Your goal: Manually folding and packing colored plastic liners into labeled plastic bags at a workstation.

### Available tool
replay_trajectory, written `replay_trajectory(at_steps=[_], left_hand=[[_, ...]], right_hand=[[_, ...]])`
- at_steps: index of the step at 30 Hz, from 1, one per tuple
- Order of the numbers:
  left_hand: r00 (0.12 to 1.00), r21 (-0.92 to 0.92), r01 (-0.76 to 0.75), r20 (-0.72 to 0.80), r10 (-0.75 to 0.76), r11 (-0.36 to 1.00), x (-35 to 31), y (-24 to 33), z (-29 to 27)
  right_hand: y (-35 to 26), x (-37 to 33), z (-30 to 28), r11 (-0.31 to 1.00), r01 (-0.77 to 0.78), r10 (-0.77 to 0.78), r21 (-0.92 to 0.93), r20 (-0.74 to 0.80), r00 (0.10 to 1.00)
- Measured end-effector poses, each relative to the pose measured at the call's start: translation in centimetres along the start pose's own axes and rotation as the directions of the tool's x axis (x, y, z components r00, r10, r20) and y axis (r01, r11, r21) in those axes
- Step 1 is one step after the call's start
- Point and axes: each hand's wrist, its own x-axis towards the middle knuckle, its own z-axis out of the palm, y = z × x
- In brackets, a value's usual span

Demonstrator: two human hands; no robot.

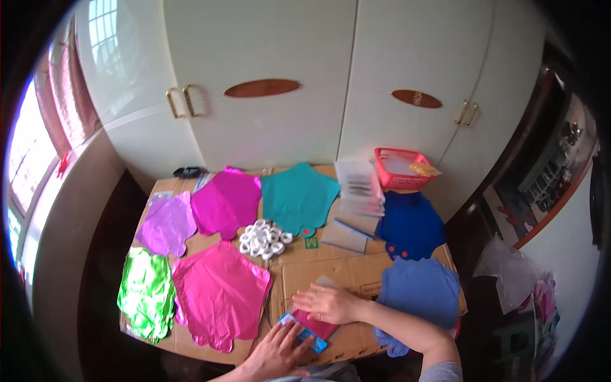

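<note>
Near the front edge of the cardboard lies a folded pink foil piece in what looks like a clear bag with a blue header strip. My left hand rests its spread fingers on the blue strip's left end. Stretched out flat, my right hand presses on the bag's upper part and hides some of it. To the left, a stack of flat, star-like pink foil balloons is closest to my left hand. A stack of periwinkle-blue foil balloons lies beside my right forearm.
Around the cardboard lie green, lilac, magenta, teal and dark blue foil stacks. White rings are heaped centrally. Clear bags and a red basket stand before white cupboards.
</note>
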Motion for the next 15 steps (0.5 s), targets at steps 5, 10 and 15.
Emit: replay_trajectory(at_steps=[5, 10, 15], left_hand=[[0.951, 0.007, 0.145, -0.277, -0.138, 0.989, 0.1, 3.1, 2.5], [0.937, -0.076, 0.226, -0.255, -0.238, 0.971, 1.1, 4.2, 4.7], [0.920, -0.146, 0.281, -0.240, -0.310, 0.949, 0.8, 4.2, 5.2]], right_hand=[[11.5, 0.5, -9.9, 0.919, -0.387, 0.305, -0.076, -0.484, 0.820], [25.9, -4.9, -20.4, 0.645, -0.721, 0.532, -0.253, -0.529, 0.661], [31.6, -4.9, -24.2, 0.329, -0.853, 0.878, -0.406, -0.201, 0.434]])
